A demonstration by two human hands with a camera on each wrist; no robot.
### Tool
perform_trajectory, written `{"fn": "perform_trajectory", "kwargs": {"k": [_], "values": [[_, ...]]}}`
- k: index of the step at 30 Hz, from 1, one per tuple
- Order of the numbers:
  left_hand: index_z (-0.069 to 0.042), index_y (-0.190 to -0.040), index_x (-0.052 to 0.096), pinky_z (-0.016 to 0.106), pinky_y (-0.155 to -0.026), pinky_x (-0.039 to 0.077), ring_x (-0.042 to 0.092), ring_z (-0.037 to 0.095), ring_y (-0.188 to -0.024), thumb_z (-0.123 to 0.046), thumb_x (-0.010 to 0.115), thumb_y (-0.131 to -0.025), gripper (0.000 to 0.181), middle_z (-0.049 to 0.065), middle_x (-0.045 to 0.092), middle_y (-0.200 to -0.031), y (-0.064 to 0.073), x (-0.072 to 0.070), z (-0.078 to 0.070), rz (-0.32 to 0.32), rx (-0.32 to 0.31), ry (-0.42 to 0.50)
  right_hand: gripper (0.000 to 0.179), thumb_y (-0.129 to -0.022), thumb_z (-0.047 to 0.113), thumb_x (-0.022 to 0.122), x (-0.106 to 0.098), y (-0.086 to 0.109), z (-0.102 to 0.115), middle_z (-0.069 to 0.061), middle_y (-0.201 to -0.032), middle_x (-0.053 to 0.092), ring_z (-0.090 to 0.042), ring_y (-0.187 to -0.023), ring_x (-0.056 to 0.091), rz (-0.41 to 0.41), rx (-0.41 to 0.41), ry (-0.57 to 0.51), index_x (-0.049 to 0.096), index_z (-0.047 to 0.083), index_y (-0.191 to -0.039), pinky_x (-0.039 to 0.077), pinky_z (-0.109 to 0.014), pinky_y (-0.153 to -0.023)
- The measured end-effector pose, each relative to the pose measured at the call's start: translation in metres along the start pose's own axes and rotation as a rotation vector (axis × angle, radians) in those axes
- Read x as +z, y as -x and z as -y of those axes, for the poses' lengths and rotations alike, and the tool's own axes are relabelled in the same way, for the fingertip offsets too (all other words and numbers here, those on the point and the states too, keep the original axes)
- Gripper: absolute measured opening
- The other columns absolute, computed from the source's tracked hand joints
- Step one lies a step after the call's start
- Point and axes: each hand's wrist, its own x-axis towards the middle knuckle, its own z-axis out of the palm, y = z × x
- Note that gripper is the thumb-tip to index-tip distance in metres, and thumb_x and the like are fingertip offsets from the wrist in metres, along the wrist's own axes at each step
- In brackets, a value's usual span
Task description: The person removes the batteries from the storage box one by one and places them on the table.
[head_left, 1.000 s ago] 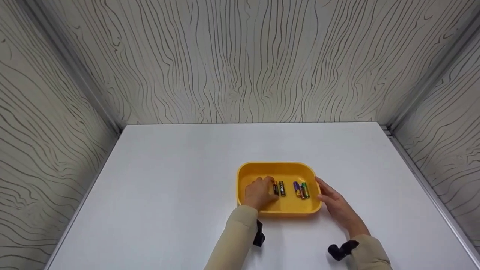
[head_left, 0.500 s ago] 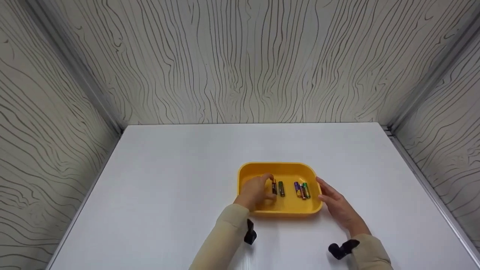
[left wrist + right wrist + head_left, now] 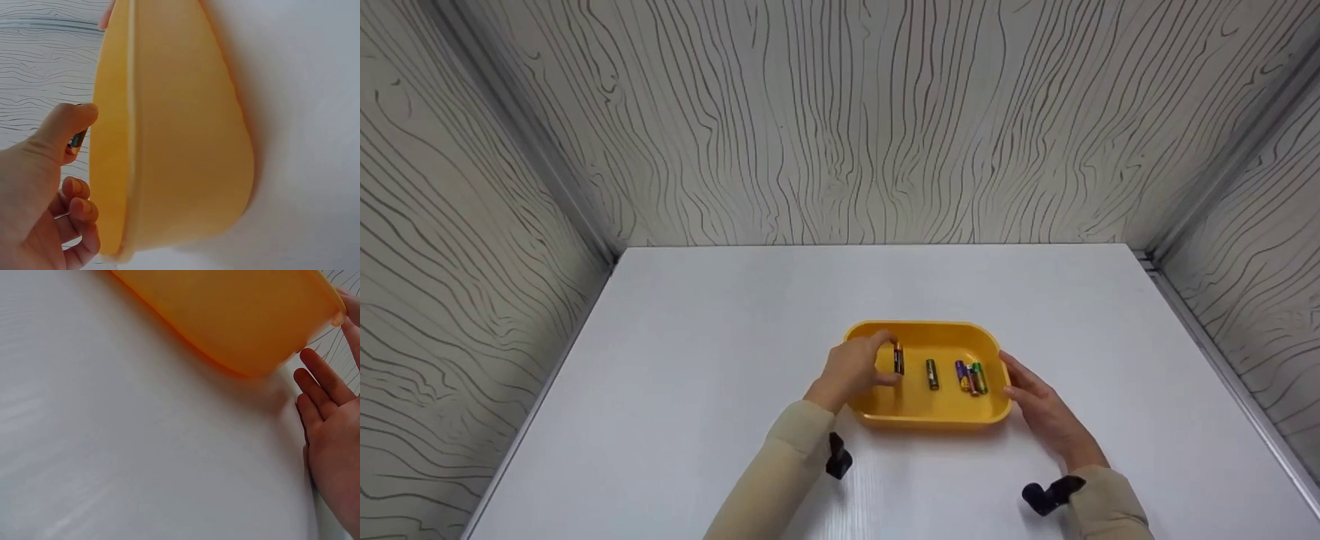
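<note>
A yellow plastic tray (image 3: 930, 421) stands on the white table. In the head view my left hand (image 3: 851, 369) is over its left part, pinching a black battery (image 3: 898, 360) between thumb and forefinger. The left wrist view shows this battery (image 3: 77, 139) partly hidden behind the thumb, the other fingers loosely bent. Inside the tray lie a dark green battery (image 3: 932, 374) and, to its right, a small group with a purple battery (image 3: 962, 376) and a green one (image 3: 979, 378). My right hand (image 3: 1046, 412) touches the tray's right rim, its fingers (image 3: 323, 377) nearly straight.
The white table (image 3: 720, 337) extends around the tray. Pale panels with a wood-grain pattern (image 3: 840, 127) rise at the back and both sides. A small black camera (image 3: 838, 456) sits at each wrist.
My left hand has moved left and up with the black battery, away from the dark green battery beside it. The right hand has stayed at the tray's right rim.
</note>
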Motion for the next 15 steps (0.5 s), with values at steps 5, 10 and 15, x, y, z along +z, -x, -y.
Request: {"fn": "perform_trajectory", "kwargs": {"k": [5, 10, 15], "values": [[-0.025, -0.130, 0.053, 0.032, -0.079, 0.052, 0.056, 0.016, -0.081, -0.040, 0.076, -0.081, 0.056, 0.007, 0.070, -0.106, 0.004, -0.007, 0.008, 0.001, 0.036, 0.010, 0.065, -0.097, 0.025, 0.055, 0.001, 0.000, 0.000, -0.005, -0.165, 0.003, -0.027, -0.154, -0.007, 0.002, 0.003, -0.004, 0.023, 0.020, -0.154, -0.003, -0.052, -0.122], [-0.024, -0.129, 0.054, 0.031, -0.077, 0.051, 0.060, 0.016, -0.084, -0.040, 0.076, -0.081, 0.056, 0.009, 0.070, -0.105, 0.011, -0.011, 0.021, -0.012, 0.070, 0.063, 0.065, -0.099, 0.024, 0.053, 0.000, -0.001, -0.001, -0.007, -0.165, 0.001, -0.028, -0.153, -0.006, 0.025, -0.007, -0.001, 0.019, 0.020, -0.155, -0.003, -0.050, -0.123], [-0.023, -0.130, 0.054, 0.031, -0.073, 0.048, 0.056, 0.017, -0.081, -0.039, 0.076, -0.081, 0.056, 0.013, 0.069, -0.101, 0.018, -0.016, 0.032, -0.023, 0.068, 0.098, 0.064, -0.099, 0.023, 0.052, -0.001, 0.001, -0.003, -0.007, -0.165, 0.002, -0.029, -0.153, -0.006, 0.022, -0.018, -0.016, 0.020, 0.020, -0.154, -0.004, -0.050, -0.123]]}}
